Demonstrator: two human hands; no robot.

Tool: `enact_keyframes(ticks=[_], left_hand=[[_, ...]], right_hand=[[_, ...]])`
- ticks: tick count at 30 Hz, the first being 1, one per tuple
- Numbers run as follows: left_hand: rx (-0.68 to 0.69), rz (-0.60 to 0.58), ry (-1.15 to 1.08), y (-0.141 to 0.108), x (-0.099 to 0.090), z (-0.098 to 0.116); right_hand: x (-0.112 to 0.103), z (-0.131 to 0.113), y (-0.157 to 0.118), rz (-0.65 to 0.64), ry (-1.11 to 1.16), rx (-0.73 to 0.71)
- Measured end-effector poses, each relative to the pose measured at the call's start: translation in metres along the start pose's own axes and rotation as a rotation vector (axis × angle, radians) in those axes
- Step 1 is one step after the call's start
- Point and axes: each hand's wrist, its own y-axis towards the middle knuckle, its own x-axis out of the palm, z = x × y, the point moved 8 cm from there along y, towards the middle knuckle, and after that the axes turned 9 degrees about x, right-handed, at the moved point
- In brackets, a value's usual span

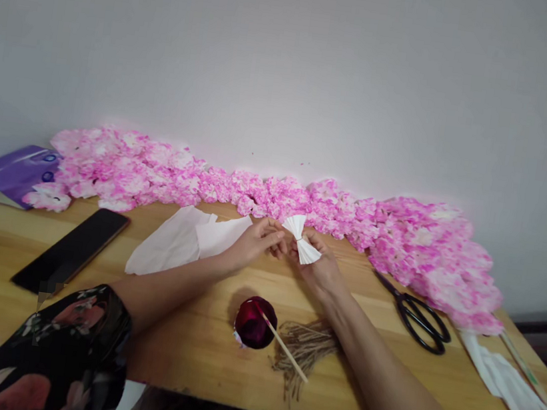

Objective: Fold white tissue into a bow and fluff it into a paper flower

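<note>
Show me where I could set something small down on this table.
Bare wood shows between the right forearm and the scissors, and between the left forearm and the dark red bowl. It is crowded along the wall with pink flowers, and beside the bowl with brown strings.

The right hand (322, 265) holds a bow of pleated white paper (306, 252), the left hand (259, 240) close beside; behind them, pink flowers (417, 241) line the worktop (180, 334).

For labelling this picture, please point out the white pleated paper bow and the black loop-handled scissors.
White pleated paper bow (300, 239), head view: its pinched middle.
Black loop-handled scissors (402, 298), head view: where handles meet blades.
</note>
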Motion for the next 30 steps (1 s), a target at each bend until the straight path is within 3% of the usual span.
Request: enact_keyframes(ticks=[6,13,17,19,21,24,30], left_hand=[[-0.045,-0.051,-0.103,-0.001,0.005,0.0],[0.016,-0.04,0.14,0.002,-0.004,0.002],[0.218,0.151,0.507,0.0,-0.019,0.027],[0.342,0.186,0.675,-0.004,-0.016,0.044],[0.379,0.105,0.741,-0.006,-0.005,0.048],[0.32,-0.03,0.754,-0.006,0.004,0.034],[0.232,-0.141,0.843,-0.002,0.005,0.007]], right_hand=[[0.013,0.01,-0.002,-0.105,-0.094,0.037],[-0.001,0.004,-0.003,0.044,-0.165,-0.013],[-0.002,-0.007,-0.005,0.086,-0.361,-0.118],[-0.002,-0.01,-0.008,0.118,-0.483,-0.169],[-0.001,-0.011,-0.011,0.167,-0.628,-0.214],[0.003,-0.01,-0.015,0.21,-0.829,-0.277],[0.005,-0.002,-0.014,0.244,-0.976,-0.257]])
